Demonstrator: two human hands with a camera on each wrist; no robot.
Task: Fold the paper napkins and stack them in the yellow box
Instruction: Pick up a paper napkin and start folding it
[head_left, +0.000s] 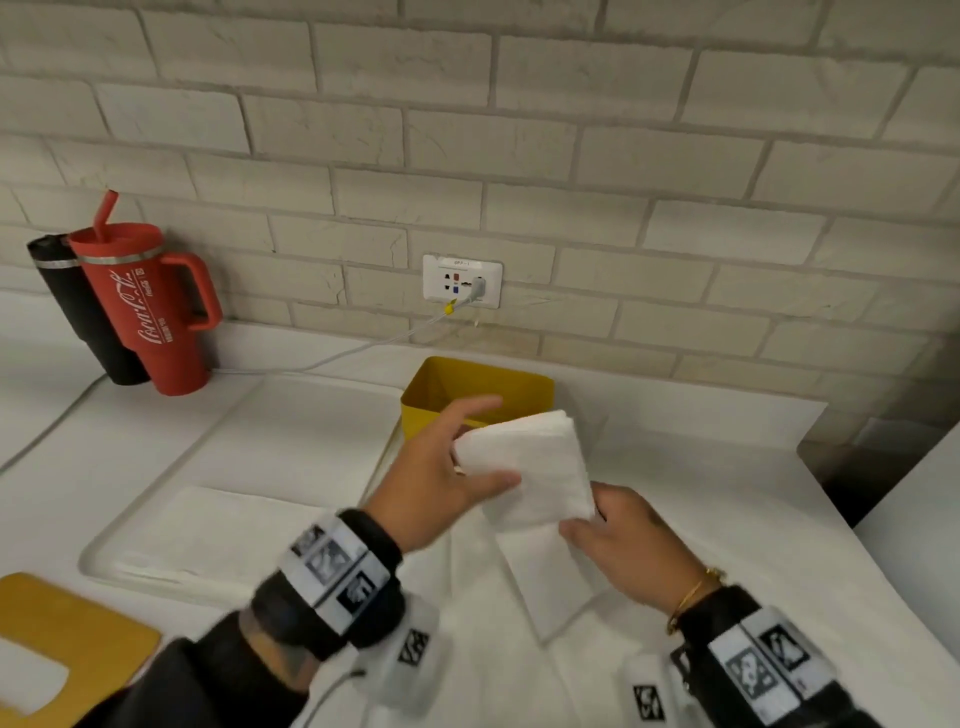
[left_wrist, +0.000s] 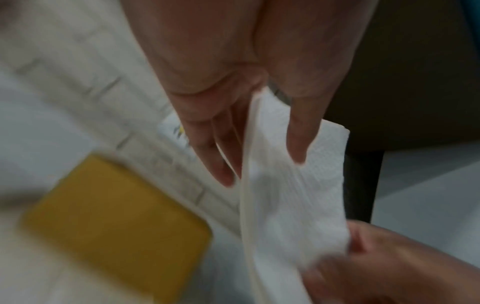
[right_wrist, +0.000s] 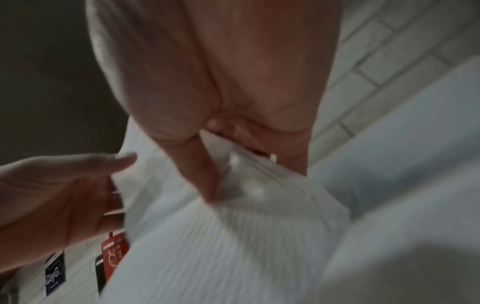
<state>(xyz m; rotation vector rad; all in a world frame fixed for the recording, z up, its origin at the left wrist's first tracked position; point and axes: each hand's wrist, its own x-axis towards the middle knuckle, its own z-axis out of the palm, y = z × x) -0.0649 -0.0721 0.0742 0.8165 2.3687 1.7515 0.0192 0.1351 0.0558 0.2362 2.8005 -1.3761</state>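
Napkins folded into a thick white wad (head_left: 524, 462) are held in the air just in front of the yellow box (head_left: 478, 387), at its near rim and slightly to its right, which suggests they are about to be carried over the opening and lowered in. The left hand (head_left: 441, 478) pinches the wad's left edge, thumb across the top face and fingers beneath, as the left wrist view confirms, so the layers are kept pressed together rather than fanning apart. The right hand (head_left: 628, 545) grips the near corner with curled fingers, steadying the end farthest from the box. A two-handed hold seems sensible here, since soft paper this loose would probably sag or unfold if held from one side only. The box stands open with its mouth upward; whether anything already lies inside cannot be told from these views. Nearer the person than the box, more white paper (head_left: 550, 587) lies flat on the counter (head_left: 727, 493), likely waiting its turn. Left of the box, well apart from it, a red tumbler (head_left: 150, 306) stands against the brick wall (head_left: 571, 156), clear of the work.
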